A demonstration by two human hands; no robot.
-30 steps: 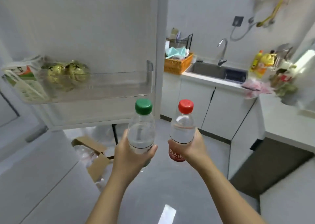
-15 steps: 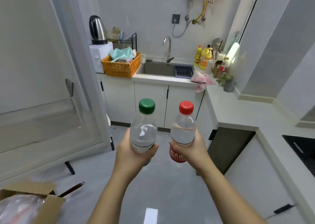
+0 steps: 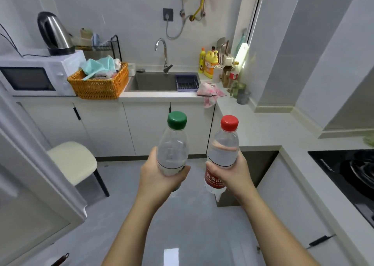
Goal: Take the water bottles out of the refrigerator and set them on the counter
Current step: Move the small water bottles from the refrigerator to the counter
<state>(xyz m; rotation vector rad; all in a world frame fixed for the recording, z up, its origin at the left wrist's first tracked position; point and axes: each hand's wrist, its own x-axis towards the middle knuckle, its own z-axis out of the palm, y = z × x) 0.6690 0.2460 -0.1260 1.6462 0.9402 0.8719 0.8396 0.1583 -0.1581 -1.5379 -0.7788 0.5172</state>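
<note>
My left hand (image 3: 159, 174) grips a clear water bottle with a green cap (image 3: 173, 142), held upright over the floor. My right hand (image 3: 234, 172) grips a second clear bottle with a red cap and a red label (image 3: 222, 150), also upright, close beside the first. The white counter (image 3: 269, 124) runs along the back wall past the sink and turns down the right side. The open refrigerator door (image 3: 30, 185) fills the left edge of the view.
On the back counter stand a microwave (image 3: 38, 77) with a kettle (image 3: 53, 33) on top, an orange basket (image 3: 99, 81), a sink (image 3: 153, 81), a pink cloth (image 3: 210, 91) and several detergent bottles (image 3: 209, 63). A cooktop (image 3: 348, 174) lies at right. A cream stool (image 3: 74, 162) stands on the floor at left.
The view has swung right, away from the refrigerator door shelf and toward the kitchen counter and sink. Both hands still hold their bottles upright in front of me.
</note>
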